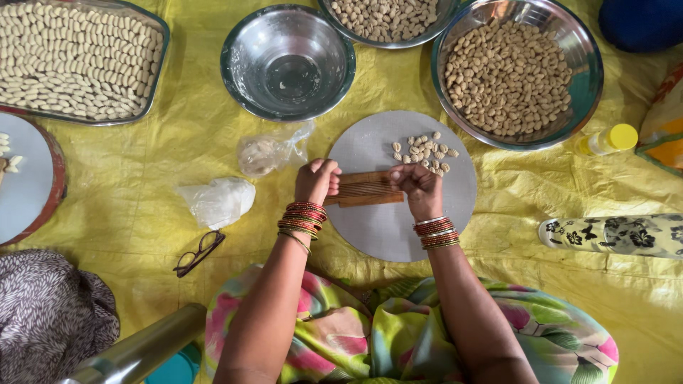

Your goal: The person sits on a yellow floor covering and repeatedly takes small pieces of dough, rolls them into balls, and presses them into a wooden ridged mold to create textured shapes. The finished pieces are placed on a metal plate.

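A ridged brown wooden comb board (364,189) lies on a round grey board (377,227) in front of me. My left hand (315,180) grips its left end with curled fingers. At its right end my right hand (420,186) presses down with bent fingers; whether a bit of dough is under them is hidden. Both wrists carry red and gold bangles. A small heap of shaped dough pieces (425,151) lies on the round board just beyond my right hand.
Beyond the board stand an empty steel bowl (245,78), a steel bowl of dough pieces (583,85) and a tray of them (153,85). Two plastic bags (217,199), eyeglasses (199,252), a yellow-capped bottle (610,139) and a floral bottle (615,235) lie on the yellow sheet (142,185).
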